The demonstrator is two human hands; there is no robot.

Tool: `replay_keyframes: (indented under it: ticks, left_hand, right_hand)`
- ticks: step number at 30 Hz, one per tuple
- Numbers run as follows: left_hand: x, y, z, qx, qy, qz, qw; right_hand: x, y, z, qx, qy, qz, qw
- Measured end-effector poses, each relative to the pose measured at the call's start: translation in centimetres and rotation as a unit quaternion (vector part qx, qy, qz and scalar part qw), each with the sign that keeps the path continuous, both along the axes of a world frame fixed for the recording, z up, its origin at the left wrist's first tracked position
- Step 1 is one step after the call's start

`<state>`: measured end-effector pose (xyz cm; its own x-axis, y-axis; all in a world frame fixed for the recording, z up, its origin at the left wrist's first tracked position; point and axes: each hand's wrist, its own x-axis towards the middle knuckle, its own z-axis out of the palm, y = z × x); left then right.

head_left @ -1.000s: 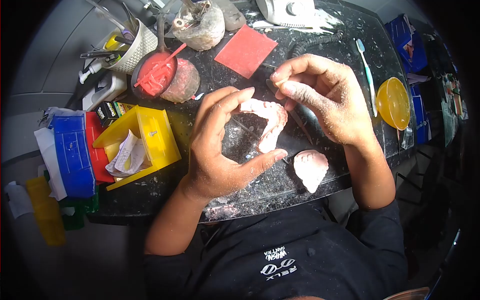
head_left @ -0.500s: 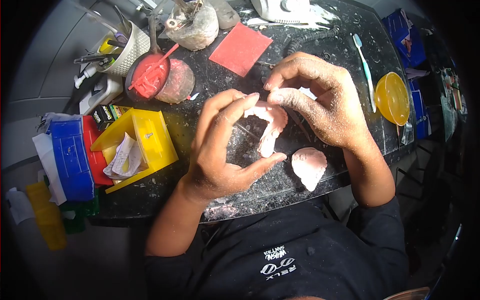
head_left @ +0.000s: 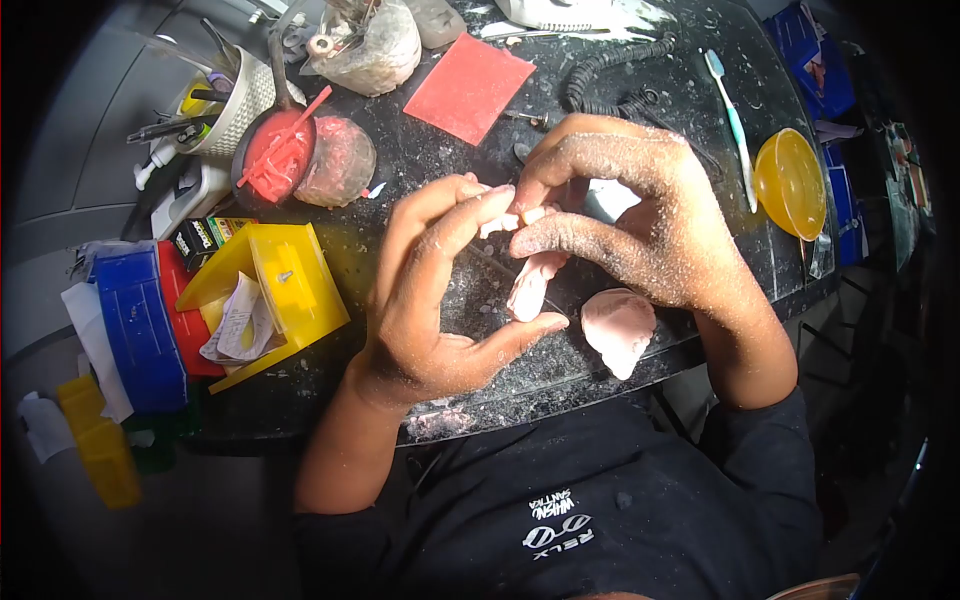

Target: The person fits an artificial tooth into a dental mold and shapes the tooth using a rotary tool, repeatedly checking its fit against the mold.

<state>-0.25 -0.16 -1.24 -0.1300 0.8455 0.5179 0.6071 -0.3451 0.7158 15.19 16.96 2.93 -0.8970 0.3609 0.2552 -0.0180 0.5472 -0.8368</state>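
My left hand (head_left: 425,290) holds a pink, horseshoe-shaped dental cast (head_left: 530,284) between its fingertips at the top and its thumb at the bottom. Dusty with white powder, my right hand (head_left: 630,210) pinches a small pale piece (head_left: 534,214) between thumb and forefinger, against the upper part of the cast. The right fingers hide part of the cast's arch. A second pink cast (head_left: 618,332) lies on the dark table, below my right hand.
A red wax sheet (head_left: 469,88) lies beyond the hands. Left of it are a pan of red strips (head_left: 276,158), a tool basket (head_left: 243,110) and a yellow bin (head_left: 300,285). A toothbrush (head_left: 735,125) and a yellow bowl (head_left: 790,185) are at right.
My right hand has moved left and down onto the cast, with the small piece now against it. The view has shifted slightly, and the cast looks a little more tilted.
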Motion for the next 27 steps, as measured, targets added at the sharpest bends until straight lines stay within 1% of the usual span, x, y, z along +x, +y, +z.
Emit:
replay_keyframes:
  ticks: [2, 4, 8, 10, 11, 16, 20, 23, 26, 27]
  left_hand:
    - [-0.1, 0.0, 0.2, 0.005, 0.012, -0.003, 1.0]
    - [-0.2, 0.1, 0.5, 0.004, 0.053, -0.004, 0.999]
    - [-0.1, 0.0, 0.3, 0.004, 0.058, -0.006, 0.998]
    - [0.1, 0.0, -0.1, -0.004, 0.001, 0.002, 1.0]
    - [0.2, -0.1, -0.1, -0.005, 0.001, 0.002, 1.0]
    - [0.2, 0.0, -0.2, -0.013, -0.079, -0.009, 0.997]
    - [0.2, 0.0, 0.0, -0.022, -0.113, -0.024, 0.993]
    - [0.1, 0.0, -0.1, -0.043, -0.118, -0.02, 0.992]
    - [0.1, 0.0, 0.0, -0.059, -0.13, -0.016, 0.99]
    - [0.1, 0.0, 0.0, -0.062, -0.148, -0.017, 0.987]
  right_hand:
    - [0.0, -0.2, -0.1, 0.006, -0.008, -0.005, 1.0]
    - [-0.1, -0.3, -0.1, 0.025, -0.012, -0.018, 0.999]
    - [-0.1, -0.5, -0.3, 0.015, 0.007, -0.017, 1.0]
    - [-0.1, -0.4, -0.1, 0.027, -0.004, -0.014, 1.0]
    - [0.0, -0.4, 0.0, 0.026, -0.004, -0.015, 1.0]
    - [0.2, 0.0, 0.6, 0.011, -0.016, 0.005, 1.0]
    - [0.4, 0.2, 0.6, 0.006, -0.019, 0.008, 1.0]
    - [0.4, 0.6, 0.2, 0.033, 0.003, 0.019, 0.999]
    - [0.4, 0.6, 0.3, -0.03, -0.038, 0.009, 0.999]
    - [0.4, 0.6, 0.2, -0.029, -0.037, 0.009, 0.999]
